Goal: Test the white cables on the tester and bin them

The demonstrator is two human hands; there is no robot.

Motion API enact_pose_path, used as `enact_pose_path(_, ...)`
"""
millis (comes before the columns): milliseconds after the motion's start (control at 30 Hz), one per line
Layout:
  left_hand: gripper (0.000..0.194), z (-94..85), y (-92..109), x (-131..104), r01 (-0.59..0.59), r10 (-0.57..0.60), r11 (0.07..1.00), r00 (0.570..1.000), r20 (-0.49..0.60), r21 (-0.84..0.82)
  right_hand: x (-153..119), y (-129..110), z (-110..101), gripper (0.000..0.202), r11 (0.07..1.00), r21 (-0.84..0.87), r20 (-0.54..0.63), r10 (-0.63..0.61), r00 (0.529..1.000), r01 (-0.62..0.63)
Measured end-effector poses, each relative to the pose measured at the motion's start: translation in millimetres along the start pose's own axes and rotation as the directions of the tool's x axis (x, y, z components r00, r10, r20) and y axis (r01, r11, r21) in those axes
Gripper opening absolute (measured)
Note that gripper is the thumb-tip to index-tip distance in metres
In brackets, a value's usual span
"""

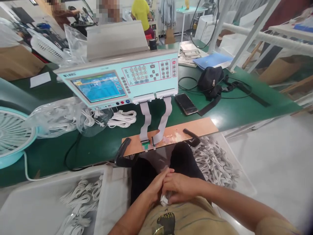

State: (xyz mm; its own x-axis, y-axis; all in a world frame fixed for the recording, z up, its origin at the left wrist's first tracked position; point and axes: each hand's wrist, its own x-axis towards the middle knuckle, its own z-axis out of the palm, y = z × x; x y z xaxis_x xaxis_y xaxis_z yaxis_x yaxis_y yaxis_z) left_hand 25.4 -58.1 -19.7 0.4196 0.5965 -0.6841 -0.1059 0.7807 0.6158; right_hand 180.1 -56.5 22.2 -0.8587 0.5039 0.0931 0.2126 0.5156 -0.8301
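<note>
In my lap, close to my shirt, a small bundle of white cable shows between my two hands. My right hand is closed over it from the right, thumb and fingers around the coil. Pressed against it from the left is my left hand, its fingers partly under the right ones; it is closed on the same bundle. Most of the coil is hidden by the hands. Ahead of them, an orange-brown board lies at the table edge, with two grey ribbon cables running to it from a tester.
A white bin with coiled cables stands at the left, another heap of cables at the right. Black clamps jut from the table edge. On the green table lie a phone, black pouch and bagged cables.
</note>
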Motion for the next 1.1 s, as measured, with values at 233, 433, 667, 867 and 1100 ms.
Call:
enact_pose_path(233,0.032,-22.4,6,-51,-0.266,0.269,0.861,0.962,0.056,0.433,-8,23,2,0.026,0.944,0.32,0.082,0.063,0.995,-0.086)
enact_pose_path(433,0.03,-15.1,4,-69,-0.317,0.364,0.689,0.929,0.068,0.651,2,20,14,0.017,0.976,0.189,0.045,0.105,0.993,-0.112)
enact_pose_path(667,0.028,-12.3,1,-52,-0.294,0.36,0.576,0.929,0.086,0.763,0,24,41,0.027,0.858,0.323,-0.233,0.481,0.845,-0.399)
enact_pose_path(867,0.022,-15.1,-1,-39,-0.415,0.387,0.367,0.882,0.269,0.833,-1,30,49,0.015,0.803,0.459,-0.234,0.522,0.82,-0.38)
enact_pose_path(1100,0.02,-25.0,4,-20,-0.257,0.299,0.93,0.945,-0.136,0.263,29,26,23,0.018,0.773,0.559,-0.403,0.569,0.717,-0.299)
